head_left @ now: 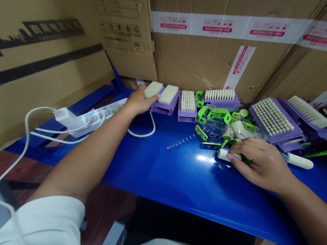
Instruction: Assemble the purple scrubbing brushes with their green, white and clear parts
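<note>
At the back left of the blue table, my left hand (141,101) grips the leftmost brush head (154,90), a purple block with cream bristles facing up. My thumb crosses its front, and my other fingers are partly hidden. Two similar brush heads, one next to the thumb (169,94) and another further right (188,103), sit beside it. My right hand (259,161) is closed over a short white handle with a green end (225,155), low over the table. Around it lie bright green plastic brackets (220,115), clear plastic pieces and thin metal springs (181,141).
More purple brush heads (273,118) are piled at the back right, near a white handle (300,161). A white power strip (101,113) with cables lies at the left. Tall cardboard boxes (194,56) wall off the back and left of the table (166,178).
</note>
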### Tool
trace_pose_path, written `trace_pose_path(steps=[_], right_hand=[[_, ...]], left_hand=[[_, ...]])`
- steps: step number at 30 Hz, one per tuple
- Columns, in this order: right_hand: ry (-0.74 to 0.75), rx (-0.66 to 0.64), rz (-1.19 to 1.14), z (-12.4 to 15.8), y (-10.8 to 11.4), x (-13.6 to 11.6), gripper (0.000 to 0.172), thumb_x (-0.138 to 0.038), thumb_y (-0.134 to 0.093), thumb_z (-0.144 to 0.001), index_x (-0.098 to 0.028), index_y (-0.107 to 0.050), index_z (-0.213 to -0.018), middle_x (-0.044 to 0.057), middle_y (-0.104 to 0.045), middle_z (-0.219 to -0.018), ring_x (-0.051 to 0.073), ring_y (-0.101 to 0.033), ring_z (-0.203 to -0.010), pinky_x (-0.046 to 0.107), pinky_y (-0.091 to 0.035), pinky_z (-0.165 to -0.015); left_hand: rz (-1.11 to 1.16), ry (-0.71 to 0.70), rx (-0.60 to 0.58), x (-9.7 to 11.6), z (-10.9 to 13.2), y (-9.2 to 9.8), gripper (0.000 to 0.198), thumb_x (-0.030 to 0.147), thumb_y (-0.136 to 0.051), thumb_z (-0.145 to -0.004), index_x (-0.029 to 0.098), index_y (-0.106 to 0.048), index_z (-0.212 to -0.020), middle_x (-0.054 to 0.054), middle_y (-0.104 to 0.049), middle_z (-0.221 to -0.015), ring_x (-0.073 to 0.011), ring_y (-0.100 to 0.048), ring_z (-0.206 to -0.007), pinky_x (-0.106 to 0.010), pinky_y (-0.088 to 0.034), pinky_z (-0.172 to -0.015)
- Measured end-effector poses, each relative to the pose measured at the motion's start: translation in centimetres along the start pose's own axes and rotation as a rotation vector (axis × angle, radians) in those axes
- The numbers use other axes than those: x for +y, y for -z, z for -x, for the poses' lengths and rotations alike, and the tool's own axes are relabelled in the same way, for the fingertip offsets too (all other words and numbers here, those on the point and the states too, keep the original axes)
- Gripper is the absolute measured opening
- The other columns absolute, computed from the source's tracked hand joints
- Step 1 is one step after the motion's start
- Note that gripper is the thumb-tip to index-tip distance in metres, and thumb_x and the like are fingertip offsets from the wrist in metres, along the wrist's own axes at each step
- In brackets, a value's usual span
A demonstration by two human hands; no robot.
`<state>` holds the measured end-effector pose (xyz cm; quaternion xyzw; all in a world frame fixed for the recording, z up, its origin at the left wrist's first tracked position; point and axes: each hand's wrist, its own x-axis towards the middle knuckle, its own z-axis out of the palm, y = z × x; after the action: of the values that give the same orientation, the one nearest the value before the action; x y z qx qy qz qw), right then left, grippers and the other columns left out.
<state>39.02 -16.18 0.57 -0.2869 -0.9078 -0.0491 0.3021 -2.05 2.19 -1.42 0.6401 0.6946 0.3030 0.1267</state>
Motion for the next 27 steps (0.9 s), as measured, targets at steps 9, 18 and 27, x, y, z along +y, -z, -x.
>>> trace_pose_path(steps=[9,18,27], right_hand=[[0.013,0.001,0.007,0.0,-0.1,-0.1,0.01,-0.017,-0.066,-0.104,-0.022,-0.069,-0.096,0.004,-0.081,-0.085,0.019,-0.076,-0.075,0.031,-0.057,-0.073],[0.017,-0.007,0.0,-0.1,0.0,0.0,0.011,-0.018,-0.065,-0.106,-0.021,-0.071,-0.097,0.004,-0.081,-0.084,0.019,-0.076,-0.075,0.031,-0.057,-0.073],[0.005,0.0,-0.006,0.0,0.0,0.0,0.01,-0.017,-0.067,-0.103,-0.021,-0.073,-0.096,0.006,-0.083,-0.087,0.02,-0.077,-0.076,0.032,-0.058,-0.074]], left_hand=[[-0.089,0.008,-0.049,1.2,0.7,-0.4,0.068,0.061,-0.069,-0.094,0.02,-0.061,-0.147,-0.022,-0.073,-0.147,-0.0445,-0.07,-0.139,-0.054,-0.055,-0.117],[-0.146,0.007,-0.042,2.1,1.1,-0.6,0.064,0.048,-0.067,-0.094,0.017,-0.063,-0.149,-0.021,-0.076,-0.145,-0.0424,-0.071,-0.138,-0.051,-0.055,-0.118],[-0.118,0.046,0.005,1.8,0.6,-0.5,0.06,0.048,-0.064,-0.09,0.016,-0.07,-0.14,-0.02,-0.077,-0.144,-0.0418,-0.07,-0.139,-0.048,-0.054,-0.121]])
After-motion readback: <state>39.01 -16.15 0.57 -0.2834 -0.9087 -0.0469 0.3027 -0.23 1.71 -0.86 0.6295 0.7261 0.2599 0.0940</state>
